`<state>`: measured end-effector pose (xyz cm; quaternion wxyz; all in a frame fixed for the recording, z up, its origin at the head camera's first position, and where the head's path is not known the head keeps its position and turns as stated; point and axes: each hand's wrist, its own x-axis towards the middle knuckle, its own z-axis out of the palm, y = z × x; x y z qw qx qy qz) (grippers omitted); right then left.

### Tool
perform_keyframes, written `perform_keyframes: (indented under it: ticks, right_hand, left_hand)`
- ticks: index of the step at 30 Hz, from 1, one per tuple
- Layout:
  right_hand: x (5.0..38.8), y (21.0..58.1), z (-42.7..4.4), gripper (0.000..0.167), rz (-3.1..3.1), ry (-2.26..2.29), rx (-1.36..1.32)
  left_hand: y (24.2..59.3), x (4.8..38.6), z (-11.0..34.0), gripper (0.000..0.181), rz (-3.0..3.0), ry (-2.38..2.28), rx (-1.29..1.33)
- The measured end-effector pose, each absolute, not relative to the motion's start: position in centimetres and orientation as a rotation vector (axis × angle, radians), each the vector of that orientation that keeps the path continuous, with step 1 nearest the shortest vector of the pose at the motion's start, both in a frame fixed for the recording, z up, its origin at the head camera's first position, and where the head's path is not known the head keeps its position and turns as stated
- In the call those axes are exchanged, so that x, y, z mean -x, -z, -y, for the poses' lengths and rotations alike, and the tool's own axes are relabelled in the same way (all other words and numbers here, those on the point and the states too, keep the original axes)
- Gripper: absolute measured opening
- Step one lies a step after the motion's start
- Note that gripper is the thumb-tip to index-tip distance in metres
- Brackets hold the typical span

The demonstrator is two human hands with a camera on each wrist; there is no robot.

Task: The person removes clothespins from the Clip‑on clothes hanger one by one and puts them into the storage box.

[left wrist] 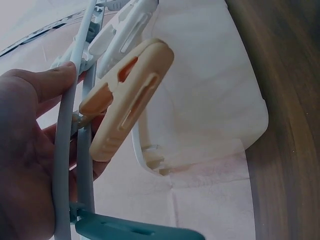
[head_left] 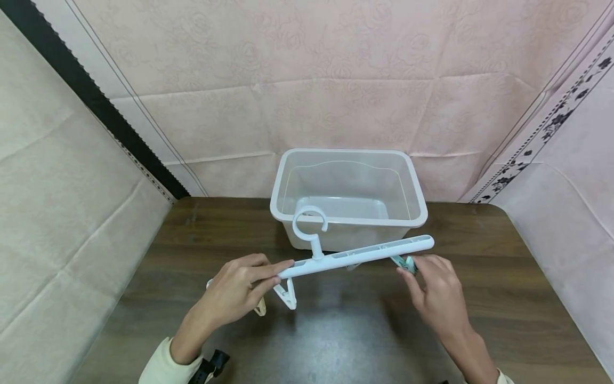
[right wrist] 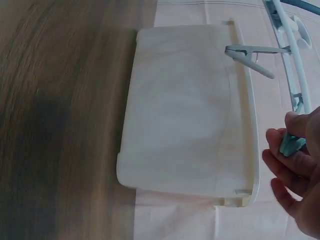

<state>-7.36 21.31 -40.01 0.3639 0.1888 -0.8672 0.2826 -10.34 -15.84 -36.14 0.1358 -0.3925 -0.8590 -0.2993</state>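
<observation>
A pale blue clip hanger (head_left: 357, 257) is held up over the table, its hook (head_left: 307, 220) pointing upward. Near its left end, my left hand (head_left: 234, 290) grips the bar, partly hiding that end. My right hand (head_left: 437, 293) pinches a teal clip (head_left: 408, 263) hanging under the bar towards the right end. Between the hands, a white clip (head_left: 288, 295) dangles from the bar. The left wrist view shows a beige clip (left wrist: 132, 100) close to the left fingers and another teal clip (left wrist: 140, 228) lower down. A grey-looking clip (right wrist: 252, 54) hangs mid-bar in the right wrist view.
A whitish plastic bin (head_left: 350, 226) stands at the back of the dark wooden table (head_left: 336, 330), just behind the hanger. Pale patterned cloth (head_left: 336, 112) hangs behind the table and along both sides.
</observation>
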Motion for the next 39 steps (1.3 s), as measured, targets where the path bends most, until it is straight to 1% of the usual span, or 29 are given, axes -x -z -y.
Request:
perform_keyframes:
  ticks: [2,3,10,21,28,37,39]
  right_hand:
    - [7.5,40.1,-21.4,0.046,2.172,-0.674,-0.504]
    - [7.5,40.1,-21.4,0.049,2.147,-0.648,-0.508]
    - [7.7,40.1,-21.1,0.044,2.007,-0.491,-0.512]
    - [7.6,40.2,-20.6,0.04,1.928,-0.435,-0.473]
    - [8.2,40.0,-20.0,0.039,1.782,-0.371,-0.44]
    - [8.3,40.3,-20.1,0.032,1.844,-0.396,-0.445]
    - [8.1,40.5,-20.3,0.033,1.874,-0.408,-0.443]
  left_hand:
    - [36.1,10.3,15.8,0.037,2.493,0.877,1.148]
    - [36.1,10.3,15.8,0.037,2.496,0.885,1.155]
    - [36.0,10.3,15.6,0.039,2.528,0.921,1.162]
    - [35.9,10.2,15.6,0.038,2.537,0.939,1.182]
    - [36.0,10.0,15.7,0.036,2.549,0.991,1.212]
    - [36.1,10.0,15.8,0.036,2.536,0.989,1.199]
    - [36.0,10.0,15.8,0.036,2.545,0.986,1.193]
